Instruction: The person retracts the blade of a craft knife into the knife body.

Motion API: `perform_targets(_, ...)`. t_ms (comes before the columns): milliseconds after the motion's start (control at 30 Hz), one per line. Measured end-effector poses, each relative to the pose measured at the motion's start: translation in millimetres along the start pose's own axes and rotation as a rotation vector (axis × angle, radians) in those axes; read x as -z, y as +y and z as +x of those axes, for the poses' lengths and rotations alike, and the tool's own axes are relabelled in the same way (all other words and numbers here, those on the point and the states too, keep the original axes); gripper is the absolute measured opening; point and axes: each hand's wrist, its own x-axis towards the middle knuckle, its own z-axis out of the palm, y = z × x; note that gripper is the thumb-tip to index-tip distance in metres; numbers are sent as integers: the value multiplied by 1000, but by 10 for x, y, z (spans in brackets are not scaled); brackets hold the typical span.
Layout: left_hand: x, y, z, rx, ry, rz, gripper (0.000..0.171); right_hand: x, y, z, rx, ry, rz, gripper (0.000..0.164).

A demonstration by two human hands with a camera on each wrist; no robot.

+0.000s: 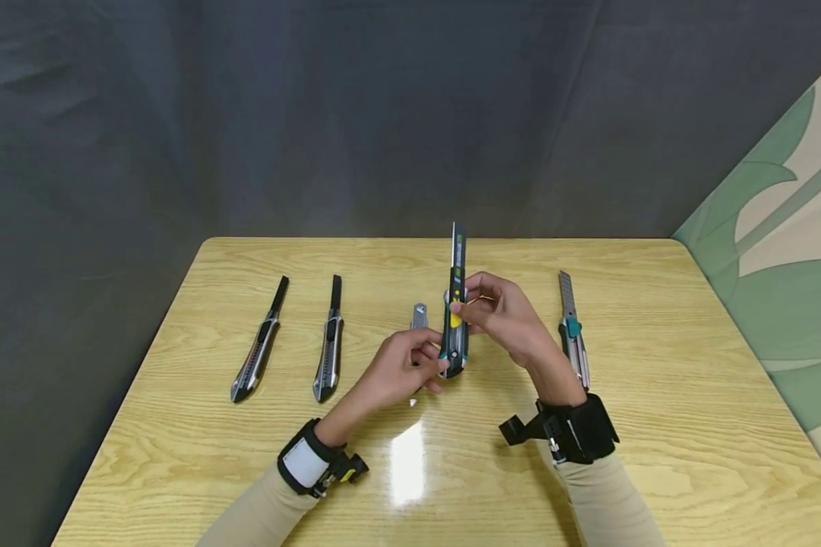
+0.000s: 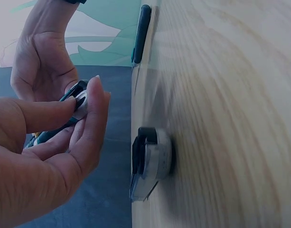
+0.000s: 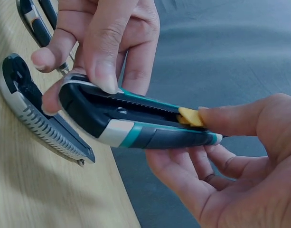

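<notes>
Held up above the table is a snap-off utility knife (image 1: 456,346) with a black, teal and white handle and a yellow slider (image 3: 190,117). A long strip with a dark printed face stands out of its top end. My left hand (image 1: 398,371) pinches the knife's butt end between thumb and fingers. Higher up, my right hand (image 1: 509,315) grips the handle, its thumb on the yellow slider. Beneath the left hand lies a silver utility knife (image 1: 420,315), partly hidden in the head view; its ridged grey handle (image 3: 43,121) shows in the right wrist view.
Two grey-and-black utility knives (image 1: 256,357) (image 1: 329,353) with dark blades lie on the left of the wooden table (image 1: 657,365). Another knife (image 1: 573,338), with a teal slider and bare blade, lies beyond the right wrist. A dark curtain (image 1: 383,114) hangs behind.
</notes>
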Motion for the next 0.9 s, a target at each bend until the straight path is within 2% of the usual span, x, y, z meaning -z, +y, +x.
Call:
perform_targets(300,-47,14,3,15,39,-60,36,12,-36,-18,32,-19,-2,32)
perform_targets(433,-66,-72,35,36,39,-122,38,24,-17,-21,13,-19,-5,32)
perform_targets(667,-52,-309,106,25,65,-140,43,-15,9,-37,8,-42,-39,41)
perform_targets(900,-60,-341,107,25,66,-152,41,-32,-11,-59,12,-44,-62,42)
